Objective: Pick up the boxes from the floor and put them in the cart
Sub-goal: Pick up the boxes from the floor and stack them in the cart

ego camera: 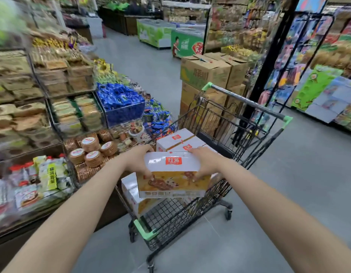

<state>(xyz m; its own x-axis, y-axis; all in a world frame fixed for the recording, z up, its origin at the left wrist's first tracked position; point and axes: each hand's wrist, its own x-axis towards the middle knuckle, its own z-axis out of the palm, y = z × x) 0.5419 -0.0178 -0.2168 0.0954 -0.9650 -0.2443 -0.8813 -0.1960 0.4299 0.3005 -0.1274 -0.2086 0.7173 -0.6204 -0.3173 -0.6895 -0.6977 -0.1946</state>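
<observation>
A white and orange box (171,174) with a red logo hangs over the basket of a black wire cart (249,138) with green corner guards. My left hand (140,162) grips the box's left end, and my right hand (207,164) grips its right end, fingers curled over the edges. Two more boxes of the same kind lie in the basket: one (178,141) at the far end and one (135,196) at the near left, partly hidden under the held box.
Shelves of packaged snacks (52,115) and blue candy bins (119,101) run along the left, close to the cart. Stacked cardboard cartons (208,75) and a black pillar (269,62) stand beyond the cart. A rack of goods (318,75) fills the right. Grey floor (298,174) lies between.
</observation>
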